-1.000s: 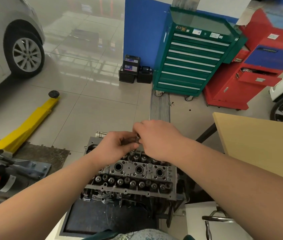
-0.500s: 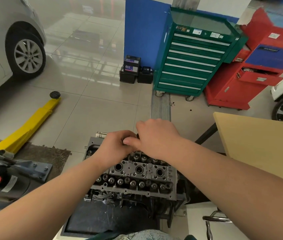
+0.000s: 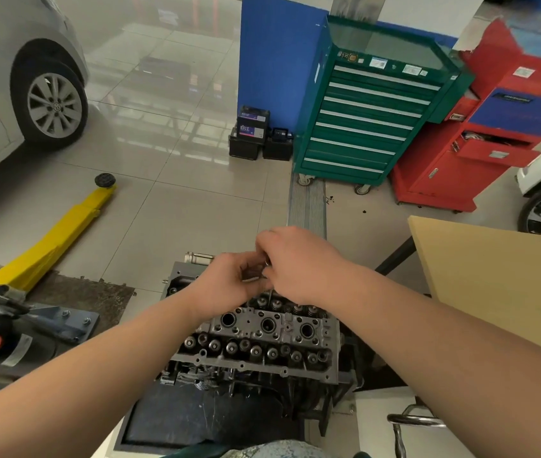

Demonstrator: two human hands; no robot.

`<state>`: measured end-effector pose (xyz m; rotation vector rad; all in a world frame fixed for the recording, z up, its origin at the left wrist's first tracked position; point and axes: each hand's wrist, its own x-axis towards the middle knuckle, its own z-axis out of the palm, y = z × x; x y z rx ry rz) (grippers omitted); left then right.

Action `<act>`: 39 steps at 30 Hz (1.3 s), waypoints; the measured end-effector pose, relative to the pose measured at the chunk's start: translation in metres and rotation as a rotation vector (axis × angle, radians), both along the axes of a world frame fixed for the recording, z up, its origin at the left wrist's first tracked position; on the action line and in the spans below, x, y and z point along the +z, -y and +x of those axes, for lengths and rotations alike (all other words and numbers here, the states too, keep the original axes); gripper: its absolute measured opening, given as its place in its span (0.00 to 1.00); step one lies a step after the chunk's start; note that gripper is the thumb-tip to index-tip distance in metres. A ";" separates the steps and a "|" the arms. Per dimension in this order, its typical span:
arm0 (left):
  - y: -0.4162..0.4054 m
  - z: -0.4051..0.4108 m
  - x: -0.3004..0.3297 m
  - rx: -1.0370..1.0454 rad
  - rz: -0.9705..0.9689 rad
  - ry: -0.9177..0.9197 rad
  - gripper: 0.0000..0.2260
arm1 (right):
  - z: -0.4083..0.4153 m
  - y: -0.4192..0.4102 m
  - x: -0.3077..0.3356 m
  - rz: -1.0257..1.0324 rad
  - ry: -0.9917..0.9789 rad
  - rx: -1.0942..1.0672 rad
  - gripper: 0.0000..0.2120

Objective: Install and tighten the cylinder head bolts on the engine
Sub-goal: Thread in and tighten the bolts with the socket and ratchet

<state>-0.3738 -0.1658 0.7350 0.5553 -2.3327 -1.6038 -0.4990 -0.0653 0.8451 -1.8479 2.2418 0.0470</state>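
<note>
Since half a second ago both hands have lifted slightly and the right hand has turned, its fingers now curled over something small and metallic at the meeting point. The left hand curls in beside it, fingertips touching the same spot; what each grip pinches is too hidden to name, likely a bolt. Both hover just above the far edge of the cylinder head, which sits on its stand on the floor.
</note>
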 end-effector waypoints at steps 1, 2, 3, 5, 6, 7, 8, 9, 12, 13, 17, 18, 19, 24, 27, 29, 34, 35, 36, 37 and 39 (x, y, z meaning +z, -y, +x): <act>-0.001 0.000 0.000 0.012 0.000 -0.027 0.13 | 0.002 0.000 -0.001 -0.025 -0.035 -0.035 0.09; -0.001 -0.002 -0.001 0.048 -0.059 -0.042 0.14 | 0.004 0.001 -0.002 -0.039 -0.060 -0.066 0.13; -0.001 -0.004 -0.003 0.077 -0.118 -0.050 0.11 | 0.006 0.001 -0.003 -0.041 -0.069 -0.088 0.16; 0.002 -0.005 -0.007 0.128 -0.195 -0.034 0.04 | 0.007 -0.001 -0.005 -0.057 -0.047 -0.069 0.20; 0.004 -0.005 -0.006 0.144 -0.193 -0.023 0.07 | 0.007 -0.002 -0.004 -0.054 -0.034 -0.037 0.20; 0.004 -0.003 -0.004 0.132 -0.143 -0.020 0.10 | 0.005 -0.003 -0.003 -0.045 -0.027 0.002 0.19; 0.006 -0.001 -0.005 0.097 -0.066 -0.033 0.10 | 0.004 -0.004 -0.002 -0.032 -0.029 0.039 0.17; 0.005 0.002 -0.004 0.046 0.001 -0.050 0.11 | 0.004 -0.005 -0.002 -0.025 -0.049 0.042 0.13; -0.002 0.004 -0.006 0.000 -0.015 -0.073 0.09 | 0.003 -0.003 -0.002 -0.009 -0.138 -0.071 0.18; -0.004 0.004 -0.006 0.035 -0.051 -0.076 0.08 | 0.003 -0.002 -0.003 -0.001 -0.163 -0.088 0.24; -0.003 0.003 -0.005 0.103 -0.062 -0.052 0.12 | 0.004 -0.006 -0.004 -0.026 -0.066 0.021 0.18; -0.001 0.005 -0.005 0.079 0.012 -0.061 0.16 | 0.003 -0.006 -0.003 -0.014 -0.059 0.043 0.16; 0.001 0.006 -0.004 0.044 0.075 -0.062 0.16 | 0.001 -0.006 -0.002 -0.013 -0.072 0.035 0.15; 0.003 0.005 -0.001 0.010 -0.021 -0.050 0.16 | 0.006 -0.002 -0.002 -0.025 -0.181 -0.063 0.21; 0.006 0.005 -0.002 0.013 -0.005 -0.038 0.16 | 0.007 -0.003 0.000 -0.021 -0.077 0.023 0.17; 0.008 0.006 -0.003 -0.042 0.101 -0.037 0.11 | 0.006 -0.003 -0.001 0.016 -0.091 0.035 0.13; 0.005 0.004 -0.003 -0.002 0.023 -0.010 0.11 | 0.002 0.001 -0.007 0.000 -0.122 -0.068 0.24; 0.006 0.004 -0.005 0.017 -0.011 -0.006 0.09 | 0.000 -0.001 -0.007 0.004 -0.044 -0.043 0.23; 0.007 0.004 -0.008 0.026 -0.028 -0.013 0.09 | -0.002 -0.003 -0.006 0.019 0.024 -0.008 0.20; 0.008 0.003 -0.010 0.035 -0.013 -0.017 0.10 | -0.004 -0.004 -0.005 0.038 0.051 0.026 0.17; 0.009 0.005 -0.009 0.008 0.077 -0.035 0.12 | -0.005 -0.006 -0.006 0.039 0.002 0.022 0.14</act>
